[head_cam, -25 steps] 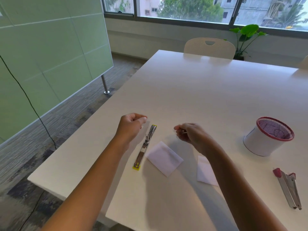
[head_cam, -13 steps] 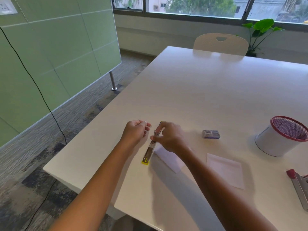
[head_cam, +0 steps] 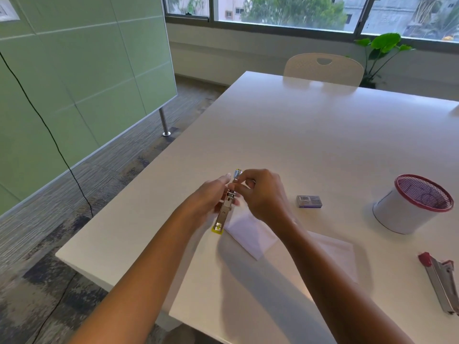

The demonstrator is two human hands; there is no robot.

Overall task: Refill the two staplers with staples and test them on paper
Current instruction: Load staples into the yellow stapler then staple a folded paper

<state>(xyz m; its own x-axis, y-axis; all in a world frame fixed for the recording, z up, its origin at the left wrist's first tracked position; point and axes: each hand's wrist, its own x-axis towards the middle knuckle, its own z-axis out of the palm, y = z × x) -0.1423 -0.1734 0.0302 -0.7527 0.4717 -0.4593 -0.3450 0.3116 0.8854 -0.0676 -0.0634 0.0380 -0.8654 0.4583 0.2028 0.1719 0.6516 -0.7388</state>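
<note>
The yellow stapler (head_cam: 224,214) lies opened out flat near the table's left edge, its yellow end toward me. My left hand (head_cam: 210,197) is blurred and holds the stapler's middle from the left, between fingers and thumb. My right hand (head_cam: 263,194) is over the stapler's far half, fingertips pinched on a small strip of staples at the metal channel; the strip is mostly hidden. The red stapler (head_cam: 440,281) lies open at the right edge, away from both hands. A small staple box (head_cam: 309,201) sits to the right of my right hand. Two white papers (head_cam: 250,237) (head_cam: 335,254) lie under my right forearm.
A white mesh pen cup with a red rim (head_cam: 407,207) stands at the right. The white table (head_cam: 298,125) stretches far ahead to a white chair (head_cam: 323,68) and a plant (head_cam: 382,48). The table's left edge drops to the floor beside a green partition (head_cam: 74,78).
My right hand moved left from above the papers onto the yellow stapler, bringing the staples. My left hand uncurled from a fist and closed in on the stapler's side.
</note>
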